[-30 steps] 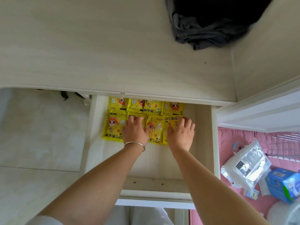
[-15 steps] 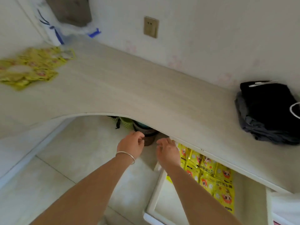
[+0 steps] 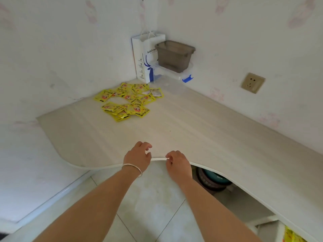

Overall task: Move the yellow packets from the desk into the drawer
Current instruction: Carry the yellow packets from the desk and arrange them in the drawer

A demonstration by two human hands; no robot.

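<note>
Several yellow packets [image 3: 128, 101] lie scattered in the far corner of the pale wooden desk [image 3: 201, 130]. My left hand [image 3: 138, 157], with a silver bangle on the wrist, hovers at the desk's curved front edge, fingers loosely curled and holding nothing. My right hand [image 3: 178, 163] is just beside it at the same edge, fingers curled, also with nothing in it. Both hands are well short of the packets. The open drawer [image 3: 279, 229] shows at the bottom right under the desk, with yellow packets in the drawer [image 3: 291, 235] barely visible.
A white paper bag [image 3: 145, 56] and a brown plastic bin [image 3: 173, 55] on a clear lidded box stand in the desk's back corner. A wall socket [image 3: 252, 82] is on the right wall. Stacked basins [image 3: 212, 179] sit under the desk on the tiled floor.
My hands left the packets in the drawer and rose to the desk's front edge. My view swung left and up, from the drawer to the packets in the desk corner.
</note>
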